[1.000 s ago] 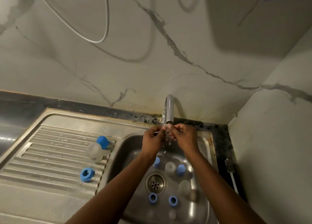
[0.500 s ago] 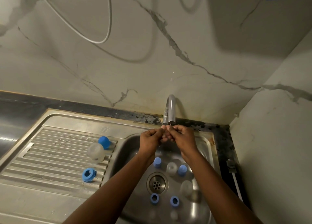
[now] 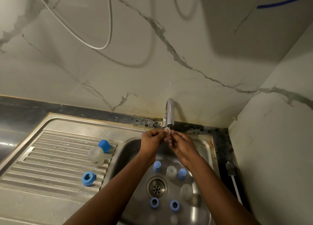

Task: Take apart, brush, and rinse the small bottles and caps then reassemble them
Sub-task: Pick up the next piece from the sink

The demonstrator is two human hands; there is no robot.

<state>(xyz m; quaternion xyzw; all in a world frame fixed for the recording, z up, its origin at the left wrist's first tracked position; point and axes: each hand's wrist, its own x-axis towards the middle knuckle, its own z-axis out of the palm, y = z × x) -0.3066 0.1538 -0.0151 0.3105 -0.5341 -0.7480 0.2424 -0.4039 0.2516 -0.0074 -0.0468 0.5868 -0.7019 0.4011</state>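
A: Hands?
B: Left hand point(image 3: 152, 140) and right hand point(image 3: 183, 147) meet just under the tap point(image 3: 169, 112). Both pinch a small clear piece point(image 3: 167, 130).
A: Sink point(image 3: 126, 157)?
B: Near the drain point(image 3: 157, 187), a blue cap point(image 3: 157, 166) and a second blue cap point(image 3: 182, 173) flank a clear bottle point(image 3: 171, 172).
A: Drainboard point(image 3: 59, 157)?
B: Clear tub point(image 3: 96, 156) just beside a blue stopper point(image 3: 104, 145). Blue ring point(image 3: 88, 178) sits apart, nearer the camera.

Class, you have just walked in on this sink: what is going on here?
A person pinches a small pale part under the tap between left hand and right hand. In the sink basin lie blue caps, blue rings and clear bottles. Another bottle, cap and ring rest on the drainboard.
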